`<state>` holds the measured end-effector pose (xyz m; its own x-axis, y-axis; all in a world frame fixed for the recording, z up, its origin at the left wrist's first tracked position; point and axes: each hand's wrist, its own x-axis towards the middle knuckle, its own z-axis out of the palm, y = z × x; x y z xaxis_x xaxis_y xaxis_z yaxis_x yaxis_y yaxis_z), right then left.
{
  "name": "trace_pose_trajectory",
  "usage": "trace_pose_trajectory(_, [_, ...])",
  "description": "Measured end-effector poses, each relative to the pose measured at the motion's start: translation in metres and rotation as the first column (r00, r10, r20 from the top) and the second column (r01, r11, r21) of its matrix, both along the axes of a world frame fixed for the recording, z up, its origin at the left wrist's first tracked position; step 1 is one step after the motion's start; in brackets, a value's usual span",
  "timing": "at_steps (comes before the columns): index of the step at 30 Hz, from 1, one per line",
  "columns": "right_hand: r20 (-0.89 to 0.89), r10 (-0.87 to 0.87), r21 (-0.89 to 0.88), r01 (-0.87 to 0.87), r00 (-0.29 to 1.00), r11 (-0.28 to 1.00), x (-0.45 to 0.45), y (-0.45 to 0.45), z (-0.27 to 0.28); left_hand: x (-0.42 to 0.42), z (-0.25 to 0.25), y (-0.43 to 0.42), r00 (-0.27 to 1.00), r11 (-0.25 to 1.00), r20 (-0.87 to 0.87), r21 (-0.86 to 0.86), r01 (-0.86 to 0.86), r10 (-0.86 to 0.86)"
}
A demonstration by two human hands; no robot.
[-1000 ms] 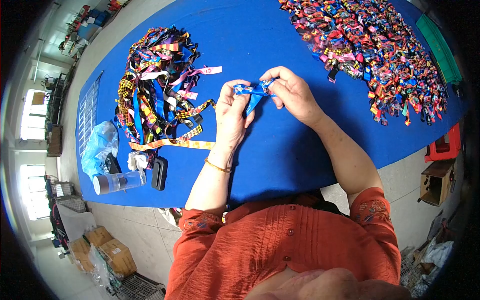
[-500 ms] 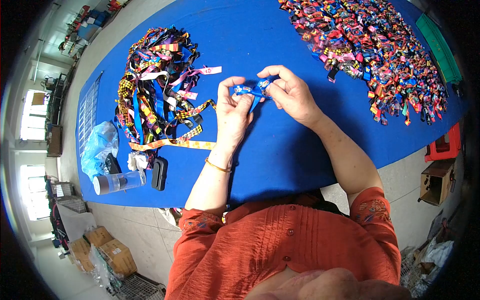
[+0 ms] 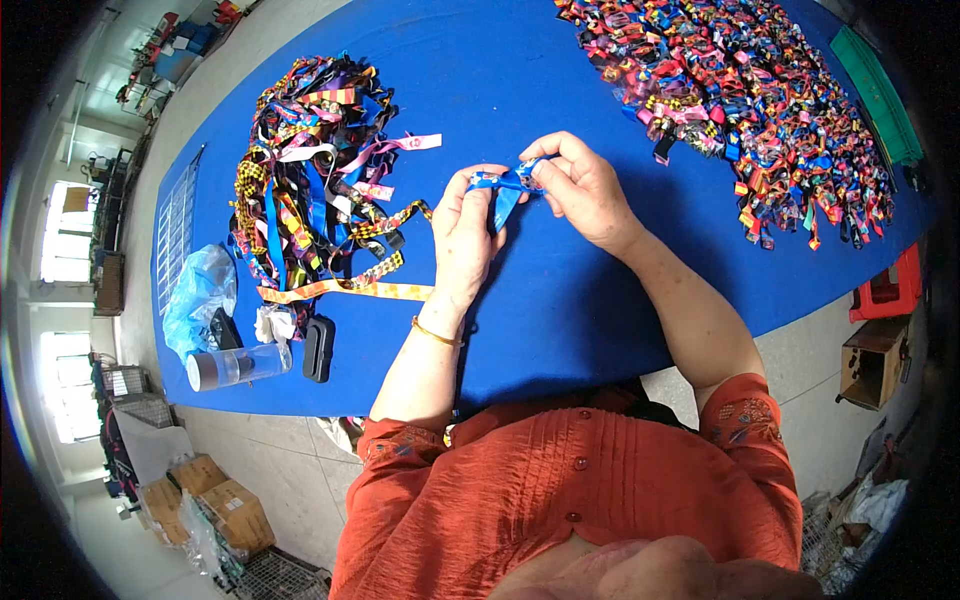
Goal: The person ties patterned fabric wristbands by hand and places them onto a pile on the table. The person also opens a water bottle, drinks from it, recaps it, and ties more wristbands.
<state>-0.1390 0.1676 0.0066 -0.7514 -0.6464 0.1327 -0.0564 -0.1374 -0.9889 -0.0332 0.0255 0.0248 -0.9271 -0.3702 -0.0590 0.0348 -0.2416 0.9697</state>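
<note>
Both hands grip a blue printed ribbon (image 3: 508, 198) above the middle of the blue-covered table (image 3: 560, 320). My left hand (image 3: 464, 228) pinches its left part between thumb and fingers. On the other side, my right hand (image 3: 582, 188) has thumb and forefinger closed on the ribbon's right end. The ribbon looks folded or looped, and one blue length hangs down between the hands. To the left of my left hand lies a loose heap of long colourful ribbons (image 3: 310, 190); an orange one (image 3: 350, 288) reaches toward my left wrist.
A large pile of short looped or knotted ribbons (image 3: 750, 110) covers the table's far right, beside a green tray (image 3: 875, 95). At the left edge are a blue plastic bag (image 3: 200, 300), a clear bottle (image 3: 240, 366) and a black case (image 3: 318, 348). Cardboard boxes (image 3: 235, 510) stand on the floor.
My left fingers have shifted their hold, with the forefinger now bent over the ribbon. The hanging blue length shows wider between the hands. My right hand has barely moved.
</note>
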Motion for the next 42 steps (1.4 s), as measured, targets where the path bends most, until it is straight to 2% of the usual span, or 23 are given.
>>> trace_pose_trajectory(3, [0.018,-0.001,-0.059,0.002,1.0,0.998,0.0,-0.001,-0.004,-0.001,-0.002,0.001,1.0,1.0,0.007,-0.001,-0.016,0.016])
trace_pose_trajectory(9, [0.255,-0.011,-0.167,0.055,0.967,0.984,0.006,-0.007,0.002,-0.001,0.003,0.004,0.999,0.999,-0.03,0.044,0.013,-0.012])
trace_pose_trajectory(12, [0.462,0.148,-0.35,0.027,0.874,0.936,0.006,-0.007,-0.003,-0.002,0.0,0.005,0.996,0.997,-0.082,0.063,0.043,-0.038])
trace_pose_trajectory(15, [0.512,0.22,-0.427,0.023,0.83,0.904,0.009,-0.004,-0.001,-0.002,-0.005,0.004,0.989,0.994,-0.13,0.07,0.084,-0.074])
trace_pose_trajectory(21, [0.596,0.313,-0.456,-0.009,0.739,0.89,0.006,-0.002,-0.004,0.0,-0.001,0.003,0.978,0.983,-0.112,0.037,0.181,-0.176])
trace_pose_trajectory(30, [0.656,0.34,-0.474,0.017,0.673,0.88,0.009,-0.006,-0.006,-0.001,-0.006,-0.002,0.952,0.964,-0.18,0.055,0.261,-0.247])
trace_pose_trajectory(37, [0.641,0.377,-0.473,-0.042,0.669,0.88,0.009,-0.004,-0.008,0.0,-0.006,-0.007,0.933,0.947,-0.193,0.053,0.318,-0.303])
trace_pose_trajectory(39, [0.644,0.374,-0.463,-0.049,0.668,0.885,0.011,-0.004,-0.007,0.001,-0.008,-0.009,0.927,0.947,-0.229,0.052,0.318,-0.299])
trace_pose_trajectory(40, [0.673,0.316,-0.423,-0.002,0.669,0.906,0.012,-0.005,-0.005,0.001,-0.008,-0.009,0.923,0.947,-0.246,0.051,0.318,-0.297])
trace_pose_trajectory(42, [0.722,0.195,-0.337,0.092,0.664,0.937,0.013,-0.008,0.001,0.004,-0.009,-0.005,0.929,0.935,-0.113,-0.031,0.352,-0.353])
